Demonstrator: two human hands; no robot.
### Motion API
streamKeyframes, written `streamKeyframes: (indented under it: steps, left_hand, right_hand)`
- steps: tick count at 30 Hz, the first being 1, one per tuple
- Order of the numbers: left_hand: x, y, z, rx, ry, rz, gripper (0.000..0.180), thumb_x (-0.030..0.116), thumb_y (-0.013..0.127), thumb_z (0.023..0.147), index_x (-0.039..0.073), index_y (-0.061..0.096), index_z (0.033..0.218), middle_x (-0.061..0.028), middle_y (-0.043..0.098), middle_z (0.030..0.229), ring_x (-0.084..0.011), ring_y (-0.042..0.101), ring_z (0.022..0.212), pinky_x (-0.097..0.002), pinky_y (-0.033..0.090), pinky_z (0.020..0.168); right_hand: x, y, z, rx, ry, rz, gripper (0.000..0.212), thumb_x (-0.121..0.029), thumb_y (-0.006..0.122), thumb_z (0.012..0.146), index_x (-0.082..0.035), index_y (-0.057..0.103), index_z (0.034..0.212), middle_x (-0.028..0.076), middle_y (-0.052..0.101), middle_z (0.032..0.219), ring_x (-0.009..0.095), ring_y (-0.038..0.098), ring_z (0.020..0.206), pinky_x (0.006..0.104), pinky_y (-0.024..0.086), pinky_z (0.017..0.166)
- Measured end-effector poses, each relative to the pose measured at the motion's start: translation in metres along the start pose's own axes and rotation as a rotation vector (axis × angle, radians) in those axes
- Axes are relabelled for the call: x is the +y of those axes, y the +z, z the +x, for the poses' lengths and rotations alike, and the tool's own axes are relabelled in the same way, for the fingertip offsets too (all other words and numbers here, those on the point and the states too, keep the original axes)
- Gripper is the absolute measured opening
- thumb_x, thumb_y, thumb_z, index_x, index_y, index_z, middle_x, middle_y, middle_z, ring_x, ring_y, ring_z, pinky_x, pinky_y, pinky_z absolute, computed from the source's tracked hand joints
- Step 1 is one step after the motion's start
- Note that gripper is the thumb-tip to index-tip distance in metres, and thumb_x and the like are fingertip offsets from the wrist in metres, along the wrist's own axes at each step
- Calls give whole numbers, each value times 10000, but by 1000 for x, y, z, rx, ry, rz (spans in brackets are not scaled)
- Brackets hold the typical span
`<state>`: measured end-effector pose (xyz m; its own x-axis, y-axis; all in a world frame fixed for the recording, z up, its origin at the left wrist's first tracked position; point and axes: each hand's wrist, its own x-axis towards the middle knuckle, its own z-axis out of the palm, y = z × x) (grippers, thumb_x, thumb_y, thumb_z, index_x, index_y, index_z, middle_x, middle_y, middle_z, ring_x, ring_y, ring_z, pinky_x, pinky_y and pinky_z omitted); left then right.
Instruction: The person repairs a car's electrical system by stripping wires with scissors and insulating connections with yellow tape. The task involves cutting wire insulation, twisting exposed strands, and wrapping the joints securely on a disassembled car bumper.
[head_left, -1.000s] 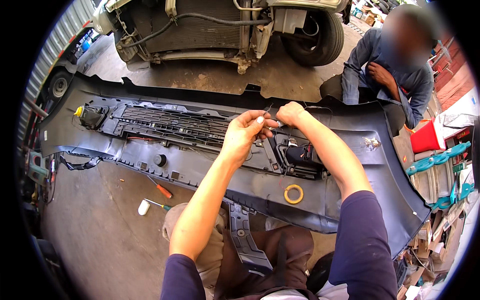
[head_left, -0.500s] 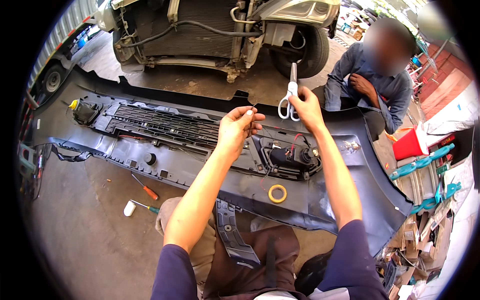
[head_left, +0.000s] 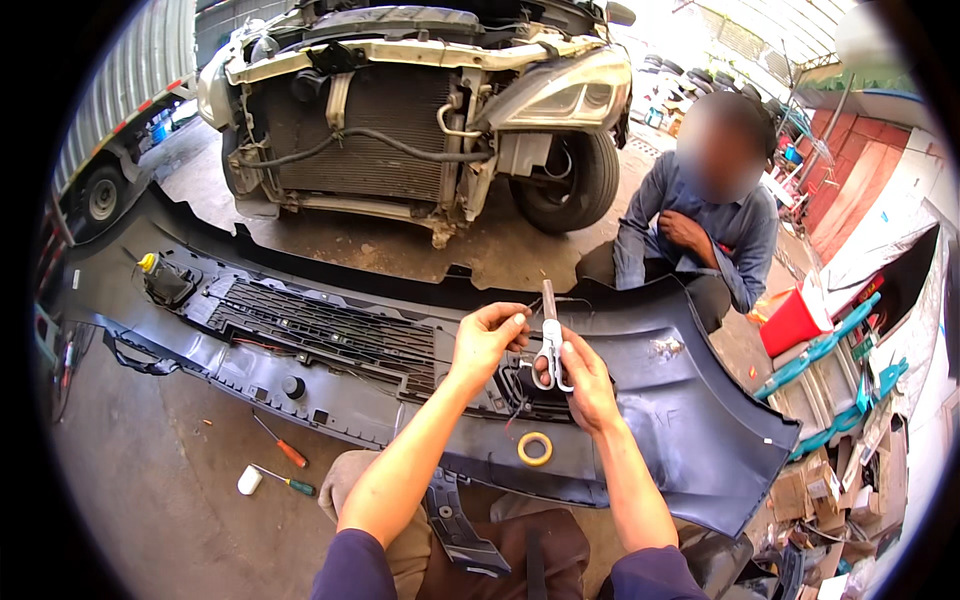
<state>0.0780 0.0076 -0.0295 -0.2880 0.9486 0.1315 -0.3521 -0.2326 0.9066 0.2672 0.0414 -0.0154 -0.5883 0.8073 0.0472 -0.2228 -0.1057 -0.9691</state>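
My right hand (head_left: 592, 385) grips a pair of scissors (head_left: 552, 350) with pale handles, blades pointing up and away from me. Just left of them, my left hand (head_left: 490, 343) pinches a thin dark wire, mostly hidden by the fingers; a strand shows beside the blades. Both hands are above a large black car bumper (head_left: 690, 440) lying inner side up across my front. Its mesh grille (head_left: 330, 325) runs to the left of my hands. A lamp unit is partly covered beneath my right hand. A yellow tape roll (head_left: 535, 449) rests on the bumper nearer me.
Beyond the bumper stands a car (head_left: 350, 130) with its front stripped. A person (head_left: 690, 230) crouches at the far right, near a red container (head_left: 795, 322). An orange-handled screwdriver (head_left: 290, 452) and a green-handled tool (head_left: 298, 487) lie on the floor at left. Cardboard boxes (head_left: 800, 490) pile up at right.
The view has tilted up, showing more of the car. My right hand has brought the scissors left, close to my left hand, with the blades now beside its fingertips.
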Motion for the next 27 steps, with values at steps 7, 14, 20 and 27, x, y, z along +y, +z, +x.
streamKeyframes:
  steps: [7, 14, 20, 27]
  left_hand:
    - [6, -11, 3, 36, 28, -44, 264, 135, 663, 975, -33, 662, 1179, -83, 702, 923, -142, 666, 769, -270, 543, 681]
    - [12, -15, 2, 59, 14, -137, 264, 143, 676, 973, -27, 666, 1174, -76, 690, 912, -139, 654, 769, -262, 526, 690]
    - [13, -11, 6, 24, 18, -146, 263, 136, 687, 966, -34, 674, 1166, -84, 698, 914, -141, 655, 770, -261, 526, 686]
    - [17, -12, 5, 3, 40, -157, 262, 125, 693, 963, -38, 673, 1167, -99, 708, 928, -147, 663, 770, -263, 534, 690]
  right_hand:
    - [3, 3, 10, 18, 72, 309, 471, -153, 405, 993, 35, 468, 1421, 181, 697, 1117, 270, 697, 979, 369, 553, 906]
    - [5, 0, -3, -134, 154, 548, 524, -84, 417, 940, -70, 450, 1463, 158, 653, 1201, 255, 657, 1110, 477, 515, 1028]
    - [23, -4, -7, -160, 94, 607, 503, -46, 559, 959, -114, 493, 1453, 166, 627, 1218, 281, 634, 1121, 496, 543, 981]
    - [19, 4, -2, -94, 2, 441, 646, -220, 761, 907, -69, 474, 1466, 39, 616, 1139, 158, 626, 1000, 332, 542, 873]
